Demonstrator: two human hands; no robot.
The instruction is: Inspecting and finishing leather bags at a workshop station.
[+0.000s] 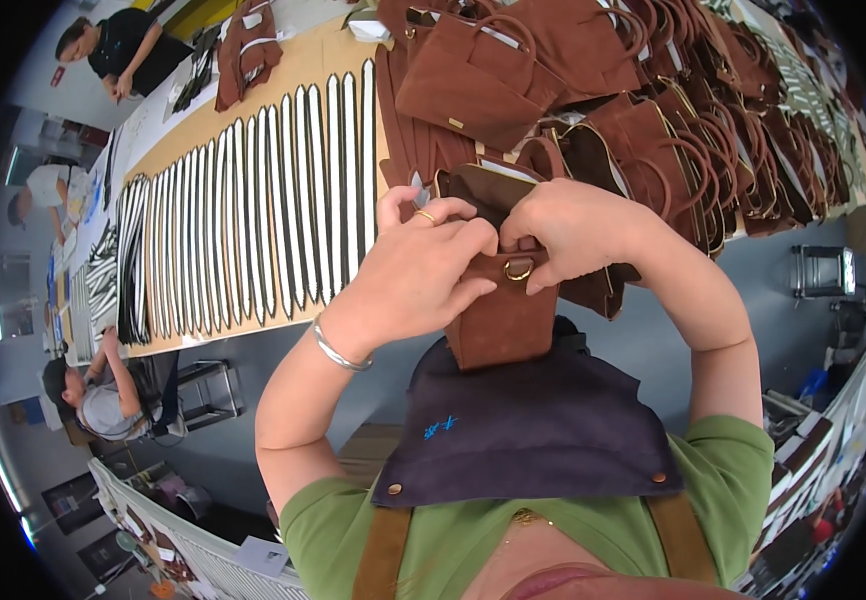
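In front of my chest stands a brown leather bag (501, 326), narrow side toward me, with a gold D-ring (517, 270) near its top edge. My left hand (423, 270) curls over the left of the bag's top, gripping it, a gold ring on one finger. My right hand (578, 232) is closed at the top edge beside the D-ring, its fingers bent into the bag; what exactly its fingertips pinch is hidden. The bag's dark inside (483, 190) shows behind my fingers.
Brown bags (468, 75) pile across the table ahead and right. Rows of black-and-white strips (253, 210) lie on the tan table (308, 55) at left. Three other people (128, 55), (43, 195), (93, 395) are along the left. A metal stool (818, 270) stands right.
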